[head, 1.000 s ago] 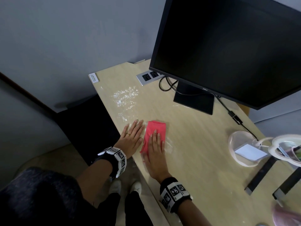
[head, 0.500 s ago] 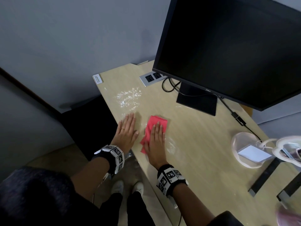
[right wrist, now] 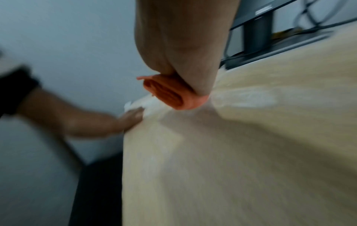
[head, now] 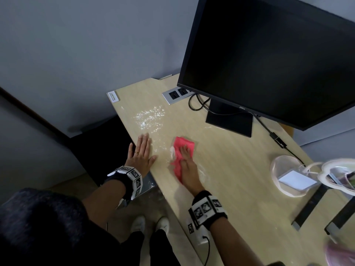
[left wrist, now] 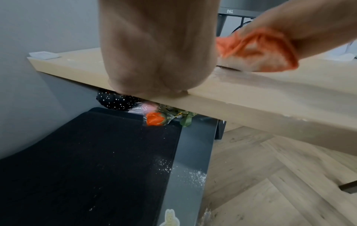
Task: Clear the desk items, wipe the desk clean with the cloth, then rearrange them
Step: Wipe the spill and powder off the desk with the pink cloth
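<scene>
A folded pink-red cloth (head: 179, 150) lies on the light wooden desk (head: 230, 179), and my right hand (head: 187, 162) presses flat on it with straight fingers. The cloth (right wrist: 170, 94) bunches under my palm in the right wrist view, and the left wrist view catches the cloth (left wrist: 257, 50) too. My left hand (head: 141, 152) rests flat at the desk's left edge, fingers straight, holding nothing. White powder (head: 149, 117) is scattered on the desk beyond both hands, with a small heap by the cloth.
A black monitor (head: 269, 54) on its stand (head: 229, 119) fills the back right, with cables and a socket plate (head: 175, 95). Pink trays (head: 288, 175) sit at the right. A black mat (left wrist: 86, 160) and wrapped flowers (left wrist: 160, 117) lie under the desk.
My right hand has slid the cloth to the right, away from the left hand. The left hand has shifted toward the desk's edge and a gap has opened between the hands.
</scene>
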`<state>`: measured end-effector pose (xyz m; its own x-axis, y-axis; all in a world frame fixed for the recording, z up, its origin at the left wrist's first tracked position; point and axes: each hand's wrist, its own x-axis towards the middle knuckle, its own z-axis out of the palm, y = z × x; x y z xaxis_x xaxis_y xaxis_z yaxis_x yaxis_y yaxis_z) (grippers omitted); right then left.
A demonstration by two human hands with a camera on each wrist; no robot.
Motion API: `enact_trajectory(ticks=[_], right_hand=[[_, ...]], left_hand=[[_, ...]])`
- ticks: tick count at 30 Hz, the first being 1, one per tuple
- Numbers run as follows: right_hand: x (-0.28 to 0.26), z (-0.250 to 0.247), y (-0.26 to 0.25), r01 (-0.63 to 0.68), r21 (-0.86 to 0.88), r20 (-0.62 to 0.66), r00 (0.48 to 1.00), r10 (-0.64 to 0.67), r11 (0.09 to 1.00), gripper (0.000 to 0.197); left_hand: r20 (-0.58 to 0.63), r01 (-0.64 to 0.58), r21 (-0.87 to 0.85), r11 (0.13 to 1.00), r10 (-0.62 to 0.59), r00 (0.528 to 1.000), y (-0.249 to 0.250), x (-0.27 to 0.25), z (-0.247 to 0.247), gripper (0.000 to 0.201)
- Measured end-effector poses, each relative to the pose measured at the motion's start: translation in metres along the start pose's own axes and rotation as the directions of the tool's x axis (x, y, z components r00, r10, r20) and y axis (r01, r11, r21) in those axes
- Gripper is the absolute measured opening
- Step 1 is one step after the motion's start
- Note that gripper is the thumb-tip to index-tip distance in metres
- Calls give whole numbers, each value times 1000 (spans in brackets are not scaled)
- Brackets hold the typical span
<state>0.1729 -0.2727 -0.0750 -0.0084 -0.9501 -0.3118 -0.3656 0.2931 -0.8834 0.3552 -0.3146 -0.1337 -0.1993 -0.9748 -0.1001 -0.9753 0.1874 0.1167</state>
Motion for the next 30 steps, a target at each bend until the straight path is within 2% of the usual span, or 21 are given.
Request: enact_trajectory(ticks=[2,3,4,5,6,7,9,13,14,16,17,18,21,24,27,30], right_hand=[[-7,-24,-15,-109,319,-24,992,123,942,35],[-7,-35,-16,-166,439,14,984,179,883,32],[-5,-47,-15,-241,571,65,966,249,785,31],[-5,-58,-11,-318,695,135,938,318,645,31],[-4,-68,-5,-363,776,169,907,384,516,31],[-5,-76,0,-391,811,198,883,425,435,34],[-10,-87,7,-387,834,168,858,486,393,38],[-21,-104,18,-337,837,0,789,615,431,45],[-25,-107,24,-343,812,-37,777,628,472,44],[-33,-114,32,-364,711,-119,781,613,602,29],[-38,-117,35,-383,614,-189,777,601,690,21],[-43,-120,38,-395,571,-246,755,608,720,20],[-55,-126,44,-380,567,-314,720,619,731,13],[-48,-123,42,-258,545,-481,683,550,798,15],[-38,-106,25,-68,448,-572,745,344,891,14],[-26,-80,5,41,358,-535,828,169,933,18]], left_hand=[[-1,-26,-16,1000,26,1000,1,0,-2,74],[-2,-48,-29,998,48,999,2,0,-4,75],[-12,-73,-40,997,72,997,4,-1,-6,74],[-36,-99,-46,994,97,995,6,-1,-7,72],[-60,-124,-47,991,121,991,9,-1,-7,69],[-80,-152,-50,987,147,986,14,-1,-8,68],[-121,-240,-47,970,233,965,27,0,-8,66],[-150,-478,20,878,476,867,61,0,-9,62],[-135,-531,33,846,531,837,69,-1,-9,63],[-107,-595,46,802,597,795,81,-4,-8,63],[-102,-599,40,799,600,793,85,-5,-7,62],[-96,-591,25,806,590,802,87,-5,-7,62],[-67,-581,-23,814,578,813,91,-4,-7,61],[-55,-599,-20,800,597,800,89,-3,-10,60],[-49,-605,-14,796,603,796,86,-2,-12,59],[-57,-607,-19,795,605,794,86,-1,-13,57]])
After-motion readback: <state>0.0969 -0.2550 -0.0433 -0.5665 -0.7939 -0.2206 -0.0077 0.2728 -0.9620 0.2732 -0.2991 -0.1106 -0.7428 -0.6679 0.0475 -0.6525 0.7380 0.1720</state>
